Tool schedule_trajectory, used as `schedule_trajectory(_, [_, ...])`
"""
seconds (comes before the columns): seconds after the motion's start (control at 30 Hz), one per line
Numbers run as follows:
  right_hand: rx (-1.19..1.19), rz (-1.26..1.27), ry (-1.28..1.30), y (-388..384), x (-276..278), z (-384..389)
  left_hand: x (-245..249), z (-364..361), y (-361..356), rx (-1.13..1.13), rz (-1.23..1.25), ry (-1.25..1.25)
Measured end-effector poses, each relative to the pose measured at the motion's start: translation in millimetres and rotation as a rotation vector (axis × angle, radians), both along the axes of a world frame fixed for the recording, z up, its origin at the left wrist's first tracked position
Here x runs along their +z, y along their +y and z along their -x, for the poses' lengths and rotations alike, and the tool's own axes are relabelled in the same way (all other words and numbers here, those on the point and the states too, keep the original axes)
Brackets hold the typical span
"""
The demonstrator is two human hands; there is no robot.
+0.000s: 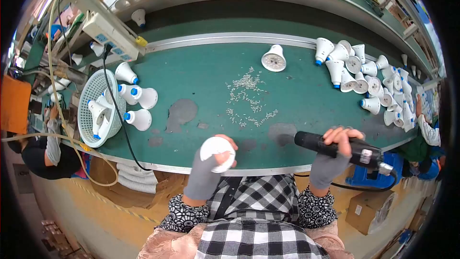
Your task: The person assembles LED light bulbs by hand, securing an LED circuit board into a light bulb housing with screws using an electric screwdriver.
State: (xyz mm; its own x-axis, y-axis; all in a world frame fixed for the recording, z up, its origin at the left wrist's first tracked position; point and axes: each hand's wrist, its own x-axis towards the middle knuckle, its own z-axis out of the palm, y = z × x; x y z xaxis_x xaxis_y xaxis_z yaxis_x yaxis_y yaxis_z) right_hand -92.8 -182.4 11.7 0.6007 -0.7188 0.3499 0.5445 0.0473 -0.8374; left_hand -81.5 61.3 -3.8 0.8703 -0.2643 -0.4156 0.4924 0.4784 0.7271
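While right grip clamps a black screwdriver, left grip clasps a round white bulb.

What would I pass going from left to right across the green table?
First the white basket → bulb shells beside it → left hand holding a white bulb → lone bulb farther back → right hand gripping the black tool.

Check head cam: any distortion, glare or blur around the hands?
Head view: strong fisheye, black corners, belt edges bowed; light even, shadows soft, no hard glare; bulb in the left hand nearly washed out; tip of the tool in the right hand looks slightly smeared.
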Motion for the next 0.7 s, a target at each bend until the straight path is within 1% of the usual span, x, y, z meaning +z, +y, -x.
schedule_trajectory(0.03, [0.063,-0.103,-0.069,0,2,-6,-3,1,-1,-0.053,-0.074,-0.017])
schedule_trajectory(0.07, [0.094,-0.149,-0.101,5,5,-15,0,2,-4,-0.082,-0.149,0.008])
schedule_trajectory(0.1, [0.124,-0.198,-0.138,13,7,-26,-1,0,-2,-0.154,-0.22,-0.032])
schedule_trajectory(0.13, [0.127,-0.214,-0.128,21,8,-38,0,-1,-2,-0.185,-0.224,-0.042])
schedule_trajectory(0.27, [0.153,-0.16,-0.045,46,-4,-68,-3,1,3,-0.265,-0.248,-0.102])
schedule_trajectory(0.4, [0.191,-0.159,0.038,61,-15,-78,-18,-2,13,-0.288,-0.269,-0.138])
schedule_trajectory(0.5, [0.186,-0.143,0.067,66,-21,-80,-18,-7,18,-0.25,-0.213,-0.04])
schedule_trajectory(0.7, [0.138,-0.122,0.06,64,-23,-81,-17,-12,21,-0.251,-0.226,-0.057])
